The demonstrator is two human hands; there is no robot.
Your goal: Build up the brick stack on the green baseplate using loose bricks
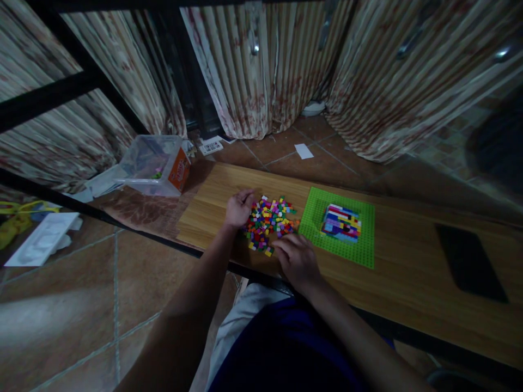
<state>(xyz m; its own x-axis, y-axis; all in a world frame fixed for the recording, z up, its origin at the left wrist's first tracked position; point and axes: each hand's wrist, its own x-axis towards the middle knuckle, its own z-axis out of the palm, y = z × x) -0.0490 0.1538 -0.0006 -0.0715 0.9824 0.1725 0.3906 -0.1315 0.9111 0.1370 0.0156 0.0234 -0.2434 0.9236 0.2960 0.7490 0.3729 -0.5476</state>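
A loose heap of small multicoloured building bricks [267,220] lies spread on the wooden bench. My left hand [239,209] rests against the heap's left side, its fingers loosely bent and apart, with nothing visible in them. At the near right edge of the heap is my right hand [297,259], fingers curled together and fingertips down by the bricks; whatever they may hold is hidden. Just right of the heap lies a green studded baseplate [365,253]. A block of bricks in striped colours [341,223] is built up on its middle.
A black flat slab, perhaps a tablet [469,261], lies on the bench [400,272] at the right. At the bench's left end stands a clear plastic box [151,163] with an orange label. Curtains [245,81] hang behind; papers [303,151] lie on the tiled floor.
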